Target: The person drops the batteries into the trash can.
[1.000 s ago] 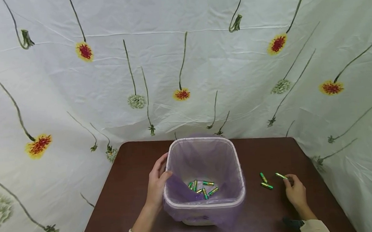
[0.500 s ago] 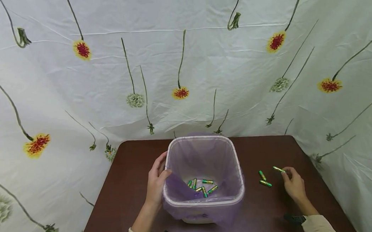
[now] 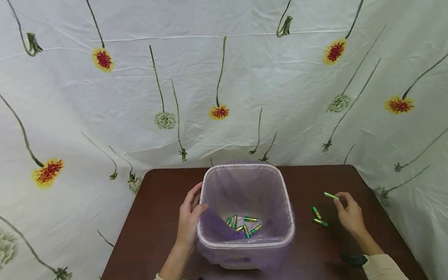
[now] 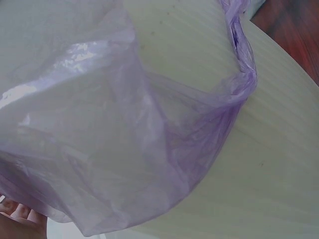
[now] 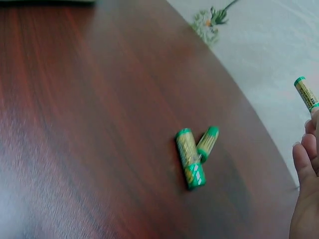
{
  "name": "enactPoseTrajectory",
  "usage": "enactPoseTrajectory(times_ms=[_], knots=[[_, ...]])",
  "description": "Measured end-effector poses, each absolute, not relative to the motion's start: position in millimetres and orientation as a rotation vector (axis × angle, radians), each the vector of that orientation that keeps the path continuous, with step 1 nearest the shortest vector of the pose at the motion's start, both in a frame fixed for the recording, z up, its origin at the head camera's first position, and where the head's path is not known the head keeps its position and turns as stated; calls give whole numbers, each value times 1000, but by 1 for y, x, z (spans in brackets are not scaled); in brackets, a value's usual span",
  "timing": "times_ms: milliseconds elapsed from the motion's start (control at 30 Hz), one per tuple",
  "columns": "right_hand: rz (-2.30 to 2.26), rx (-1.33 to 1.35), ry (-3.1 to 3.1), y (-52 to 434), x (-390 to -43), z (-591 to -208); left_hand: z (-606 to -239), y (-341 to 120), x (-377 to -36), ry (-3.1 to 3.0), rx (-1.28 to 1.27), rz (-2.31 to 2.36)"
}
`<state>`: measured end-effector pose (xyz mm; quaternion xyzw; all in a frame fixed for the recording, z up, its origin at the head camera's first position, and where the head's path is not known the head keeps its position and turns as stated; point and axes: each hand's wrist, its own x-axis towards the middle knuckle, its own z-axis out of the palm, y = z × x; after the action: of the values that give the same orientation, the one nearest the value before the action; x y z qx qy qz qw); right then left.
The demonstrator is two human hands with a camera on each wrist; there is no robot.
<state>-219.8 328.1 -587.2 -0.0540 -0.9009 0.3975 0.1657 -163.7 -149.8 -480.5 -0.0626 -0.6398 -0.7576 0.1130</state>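
Observation:
A bin (image 3: 249, 245) lined with a thin purple bag (image 4: 114, 149) stands on the table, several green-and-gold batteries (image 3: 250, 219) lying on its bottom. My left hand (image 3: 187, 228) grips the bin's left side, thumb over the rim and fingers along the outside; only fingertips (image 4: 22, 213) show in the left wrist view. Right of the bin, my right hand (image 3: 350, 218) pinches one battery (image 3: 330, 195) by its end, raised over the table. Two more batteries lie close together on the tabletop, one (image 5: 190, 159) nearer in the right wrist view, the other (image 5: 208, 143) behind it.
The dark reddish-brown table (image 3: 154, 204) has rounded back corners. A white flower-printed cloth (image 3: 282, 89) hangs behind and along both sides. Purple bag film droops over the bin's outer wall (image 4: 279, 164), twisted into a knot-like strand.
My right hand has lifted the battery and moved it up and slightly left, away from the two loose ones. The left hand stays on the bin.

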Motion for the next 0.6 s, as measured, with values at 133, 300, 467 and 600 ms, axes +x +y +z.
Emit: enactPoseTrajectory(times_ms=[133,300,467,600], knots=[[1149,-113,-2525,321,-224,-579,-480,-149,-163,-1870,-187,-2222],[1203,-69,-2491,312,-227,-564,-480,-148,-162,-1862,-210,-2207],[1274,-20,-2477,302,-231,-549,-480,-148,-163,-1851,-205,-2230],[1297,50,-2461,292,-233,-536,-480,-149,-163,-1866,-183,-2228]])
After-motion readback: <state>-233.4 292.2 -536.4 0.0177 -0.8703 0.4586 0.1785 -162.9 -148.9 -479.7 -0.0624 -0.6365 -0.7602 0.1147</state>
